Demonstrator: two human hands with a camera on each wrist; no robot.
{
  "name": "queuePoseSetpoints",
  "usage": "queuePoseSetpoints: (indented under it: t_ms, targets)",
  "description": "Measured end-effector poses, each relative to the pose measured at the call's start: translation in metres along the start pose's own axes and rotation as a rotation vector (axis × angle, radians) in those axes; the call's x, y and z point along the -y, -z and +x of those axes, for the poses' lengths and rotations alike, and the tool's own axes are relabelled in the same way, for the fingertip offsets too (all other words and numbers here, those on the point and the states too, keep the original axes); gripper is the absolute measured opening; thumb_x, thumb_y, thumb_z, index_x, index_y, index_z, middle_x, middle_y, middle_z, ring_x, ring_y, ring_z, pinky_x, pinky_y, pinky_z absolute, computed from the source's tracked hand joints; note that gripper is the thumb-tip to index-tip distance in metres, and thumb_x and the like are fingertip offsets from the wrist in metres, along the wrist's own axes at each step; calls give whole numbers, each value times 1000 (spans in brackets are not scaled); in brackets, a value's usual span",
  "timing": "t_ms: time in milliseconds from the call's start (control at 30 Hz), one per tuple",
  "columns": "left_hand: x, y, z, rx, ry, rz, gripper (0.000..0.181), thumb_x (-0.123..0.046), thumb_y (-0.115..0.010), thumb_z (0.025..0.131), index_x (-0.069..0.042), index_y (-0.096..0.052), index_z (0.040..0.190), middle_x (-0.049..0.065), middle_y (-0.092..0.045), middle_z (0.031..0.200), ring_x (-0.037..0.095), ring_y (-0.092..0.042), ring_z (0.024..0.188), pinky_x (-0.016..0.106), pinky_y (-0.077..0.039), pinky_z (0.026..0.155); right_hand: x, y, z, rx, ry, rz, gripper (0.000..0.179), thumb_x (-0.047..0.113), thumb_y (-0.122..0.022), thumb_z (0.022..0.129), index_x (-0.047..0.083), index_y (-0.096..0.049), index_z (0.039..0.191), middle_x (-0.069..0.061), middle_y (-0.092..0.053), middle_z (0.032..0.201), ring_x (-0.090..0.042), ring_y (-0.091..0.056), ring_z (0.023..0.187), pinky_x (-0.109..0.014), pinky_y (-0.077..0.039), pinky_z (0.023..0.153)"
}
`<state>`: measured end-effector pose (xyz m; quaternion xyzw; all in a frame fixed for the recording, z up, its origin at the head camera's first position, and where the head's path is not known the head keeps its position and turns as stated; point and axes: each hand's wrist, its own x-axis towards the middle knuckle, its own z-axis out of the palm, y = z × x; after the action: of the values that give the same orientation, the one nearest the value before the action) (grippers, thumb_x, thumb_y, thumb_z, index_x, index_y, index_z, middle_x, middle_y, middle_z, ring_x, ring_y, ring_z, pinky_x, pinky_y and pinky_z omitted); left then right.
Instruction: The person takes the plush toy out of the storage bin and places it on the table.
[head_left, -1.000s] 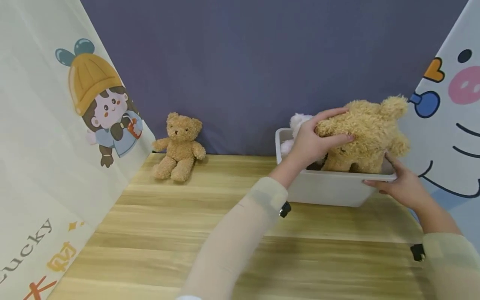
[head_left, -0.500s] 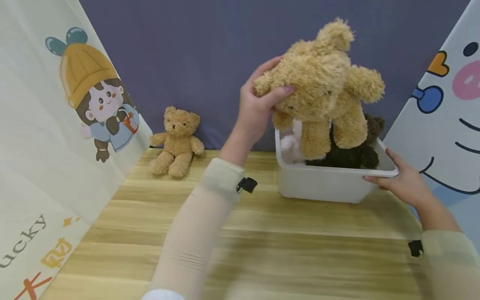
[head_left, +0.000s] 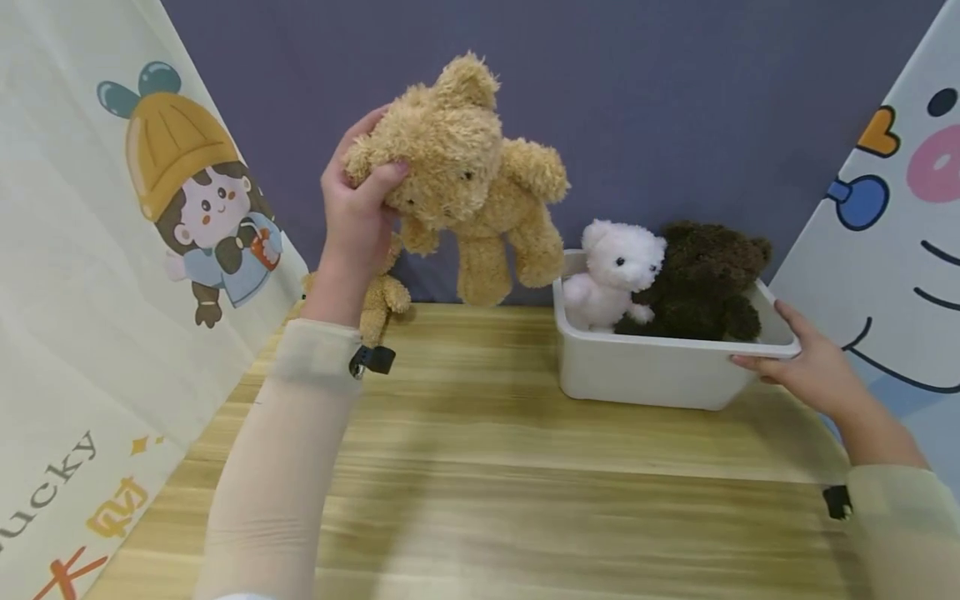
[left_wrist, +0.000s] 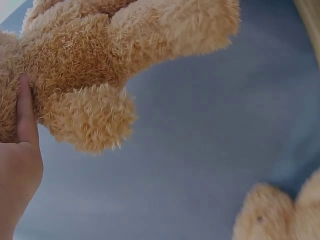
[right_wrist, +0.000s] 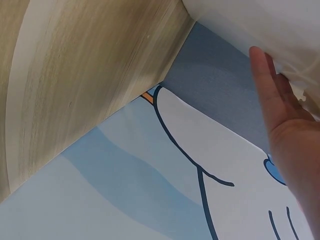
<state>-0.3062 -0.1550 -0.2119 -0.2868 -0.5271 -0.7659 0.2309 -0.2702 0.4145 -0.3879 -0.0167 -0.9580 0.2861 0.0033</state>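
My left hand (head_left: 352, 204) grips a shaggy tan teddy bear (head_left: 442, 158) by the side of its head and holds it up above the table, its legs hanging to the right. In the left wrist view the bear's body (left_wrist: 75, 50) fills the upper left. My right hand (head_left: 813, 362) holds the right end of a white plastic bin (head_left: 645, 371) by its rim. Inside the bin sit a white plush bear (head_left: 618, 267) and a dark brown plush bear (head_left: 701, 279), turned partly away. Behind my left arm, a smaller tan teddy bear (head_left: 386, 300) is mostly hidden.
The wooden table (head_left: 525, 500) runs up to a dark blue-grey back wall (head_left: 675, 108). A cartoon-printed panel (head_left: 67, 250) stands on the left and another printed panel (head_left: 900, 275) on the right, close to the bin.
My left hand has lifted the shaggy tan bear out of the bin and carried it left, uncovering the white and brown bears. My right hand stays on the bin's rim.
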Motion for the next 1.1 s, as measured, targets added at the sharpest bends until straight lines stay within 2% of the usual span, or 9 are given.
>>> queuePoseSetpoints:
  t_ms: [67,133,200,267,467,633,867,1000,1100]
  targets:
    - [1,13,-2,-25,28,67,59,-10,-76,90,-22,-64,147,1,-65,92,12,-52,61,31,-39,40,0,0,1,3,1,1,126,62,-73,95,21,21,168,-45,-2,167,-72,-46,128,-83,-37,96]
    - [3,23,-4,-35,58,116,57,-10,-77,90,-21,-65,145,-5,-64,97,12,-47,57,33,-39,39,-1,1,1,4,0,0,127,62,-73,95,21,22,168,-44,1,168,-74,-41,130,-84,-36,98]
    - [6,32,-5,-44,95,136,52,-8,-79,91,-19,-68,141,-3,-64,97,12,-54,60,31,-45,40,-1,1,0,4,2,0,127,61,-74,95,21,22,168,-42,4,169,-75,-34,133,-85,-34,99]
    - [9,41,-7,-46,136,154,47,-6,-79,91,-16,-70,137,-1,-68,115,13,-65,72,30,-52,44,-1,1,0,2,3,0,127,61,-74,95,22,22,168,-42,4,169,-75,-33,133,-85,-34,100]
    - [23,64,-14,-51,261,280,43,-13,-81,94,-19,-72,135,-2,-77,104,12,-73,88,29,-51,50,1,0,0,-7,19,8,127,61,-75,94,20,19,169,-46,-2,167,-70,-51,125,-82,-40,96]
    - [39,78,-18,-36,342,393,44,-18,-80,96,-25,-71,138,-2,-70,127,9,-73,94,30,-48,55,2,0,-2,-12,22,5,127,60,-75,94,19,19,169,-47,-4,167,-68,-55,122,-81,-41,95]
    - [58,85,-21,25,379,526,46,-22,-75,99,-25,-67,144,8,-34,172,3,-66,80,30,-41,55,0,0,-3,-10,-6,-1,129,62,-76,93,19,19,169,-49,-14,164,-72,-44,129,-82,-40,97]
    - [66,88,-23,25,395,568,47,-23,-74,100,-29,-65,146,5,-40,168,2,-59,65,31,-38,53,1,2,-2,-13,-6,-7,129,63,-75,92,22,19,169,-51,-33,154,-62,-63,116,-80,-43,93]
    - [72,91,-25,19,413,589,47,-23,-73,101,-30,-65,146,5,-43,166,3,-50,55,30,-35,50,2,1,-2,-17,6,14,128,61,-77,92,22,18,169,-49,-27,159,-54,-72,106,-78,-45,93]
